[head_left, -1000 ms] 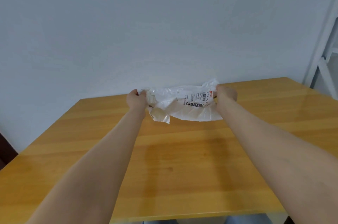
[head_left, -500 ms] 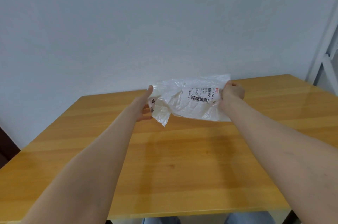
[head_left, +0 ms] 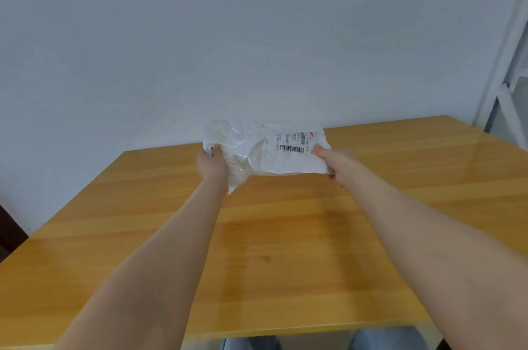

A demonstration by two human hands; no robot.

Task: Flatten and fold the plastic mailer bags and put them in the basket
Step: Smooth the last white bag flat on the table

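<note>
A crumpled white plastic mailer bag [head_left: 257,149] with a barcode shipping label at its right is held up above the far part of the table. My left hand [head_left: 212,162] grips the bag's left edge, thumb on top. My right hand [head_left: 333,161] grips its right edge just below the label. The bag is stretched between both hands, and one loose corner hangs down at the lower left. No basket is in view.
The wooden table [head_left: 271,249] stretches from me to a plain white wall. A white metal frame [head_left: 505,98] stands at the right beyond the table's far corner. My knees show under the near table edge.
My left hand went from open beside the bag to gripping its left edge. Both hands have pulled apart and the bag is now spread wider and flatter.
</note>
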